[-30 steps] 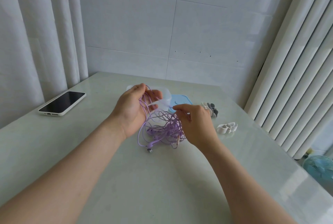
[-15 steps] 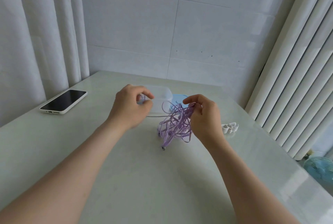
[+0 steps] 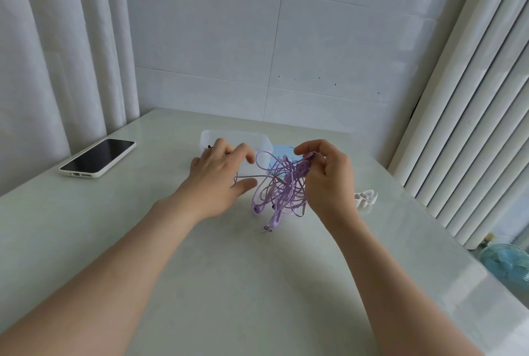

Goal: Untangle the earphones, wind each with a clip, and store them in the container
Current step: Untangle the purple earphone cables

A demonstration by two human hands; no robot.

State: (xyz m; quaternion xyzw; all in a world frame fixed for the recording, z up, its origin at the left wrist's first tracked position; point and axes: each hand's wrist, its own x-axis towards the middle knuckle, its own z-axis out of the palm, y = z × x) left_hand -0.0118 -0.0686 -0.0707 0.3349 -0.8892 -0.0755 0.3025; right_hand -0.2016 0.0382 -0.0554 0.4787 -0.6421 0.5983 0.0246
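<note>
home: curtains (image 3: pixel 57 55), tiled wall (image 3: pixel 257 40), fan (image 3: pixel 506 264)

No readable text, labels or numbers anywhere.

Shows two bare forearms, at 7 o'clock and 5 o'clock, uncovered all the way to the frame edge. Ends in bare hands: left hand (image 3: pixel 217 175) and right hand (image 3: pixel 329 184), fingers slender, wrists narrow.
</note>
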